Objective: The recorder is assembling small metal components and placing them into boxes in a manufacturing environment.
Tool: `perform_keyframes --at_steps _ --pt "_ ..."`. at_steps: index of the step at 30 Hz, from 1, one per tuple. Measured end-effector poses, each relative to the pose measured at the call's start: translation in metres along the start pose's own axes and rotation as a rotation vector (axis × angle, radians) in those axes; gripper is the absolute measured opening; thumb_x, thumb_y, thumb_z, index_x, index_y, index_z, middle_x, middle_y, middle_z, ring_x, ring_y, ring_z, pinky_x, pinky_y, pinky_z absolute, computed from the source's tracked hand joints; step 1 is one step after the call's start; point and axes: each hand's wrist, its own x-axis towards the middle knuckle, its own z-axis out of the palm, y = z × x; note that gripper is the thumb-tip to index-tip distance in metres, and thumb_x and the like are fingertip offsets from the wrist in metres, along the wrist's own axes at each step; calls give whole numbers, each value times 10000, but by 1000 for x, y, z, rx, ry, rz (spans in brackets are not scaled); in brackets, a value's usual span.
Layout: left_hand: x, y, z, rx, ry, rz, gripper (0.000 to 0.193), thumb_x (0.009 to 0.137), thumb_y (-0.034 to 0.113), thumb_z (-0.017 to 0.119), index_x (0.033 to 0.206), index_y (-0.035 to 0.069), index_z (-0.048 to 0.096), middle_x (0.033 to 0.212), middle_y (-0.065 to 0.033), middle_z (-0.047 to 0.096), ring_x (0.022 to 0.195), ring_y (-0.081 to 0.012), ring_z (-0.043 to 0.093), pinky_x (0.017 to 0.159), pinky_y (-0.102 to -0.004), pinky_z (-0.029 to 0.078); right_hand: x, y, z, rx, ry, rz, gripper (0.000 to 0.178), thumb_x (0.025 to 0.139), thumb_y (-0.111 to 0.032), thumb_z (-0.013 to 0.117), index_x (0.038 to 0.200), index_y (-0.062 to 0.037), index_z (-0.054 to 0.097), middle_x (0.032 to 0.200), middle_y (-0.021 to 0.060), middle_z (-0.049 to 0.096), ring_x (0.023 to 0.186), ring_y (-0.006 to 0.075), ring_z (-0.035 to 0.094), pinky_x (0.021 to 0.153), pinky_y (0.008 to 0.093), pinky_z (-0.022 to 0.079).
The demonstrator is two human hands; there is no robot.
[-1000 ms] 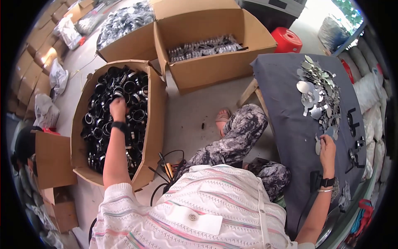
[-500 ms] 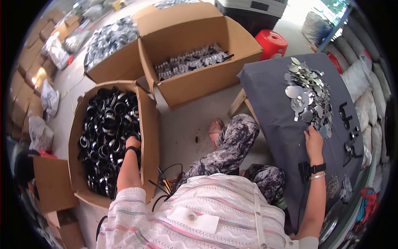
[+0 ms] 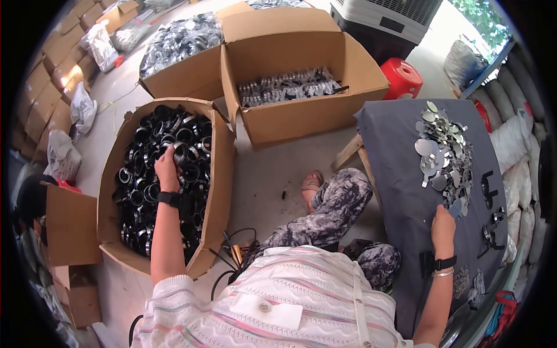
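My left hand (image 3: 167,169) is over the open carton of black rings on the left, its fingers closed on a black ring (image 3: 180,152) with a shiny metal face. Below and around it lie many loose black and silver rings (image 3: 138,196). On the grey cloth-covered table to the right, my right hand (image 3: 443,231) rests with fingers drawn together at the near end of a pile of thin metal discs (image 3: 445,153). A bluish disc (image 3: 455,207) lies by its fingertips. Whatever those fingers hold is hidden.
Beyond the ring carton (image 3: 224,191) stands a large carton (image 3: 313,119) with rows of bagged parts. A red stool (image 3: 403,80) is behind the table (image 3: 394,168). Black brackets (image 3: 486,188) lie on the table's right side. Cables (image 3: 235,255) hang beside the ring carton.
My left hand has come up from among the rings and moved farther away, now with a ring in it. My right hand stays by the discs, its fingers more curled. The view has shifted.
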Motion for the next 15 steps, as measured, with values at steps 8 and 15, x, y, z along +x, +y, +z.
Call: perform_keyframes --at_steps 8,15 --pt "-119 114 136 -374 -983 46 368 950 341 514 693 78 537 608 -1 515 447 -83 463 383 -200 332 -4 -42 -65 697 225 -92 223 873 -128 573 1051 -6 629 922 191 635 839 367 607 696 411 468" --pt "-255 135 263 -85 -1739 -191 470 959 443 464 667 76 496 586 -26 491 394 -98 388 344 -214 288 -24 -109 -89 1212 146 -193 294 890 -121 568 1166 -18 573 1024 111 636 962 249 603 845 327 461"
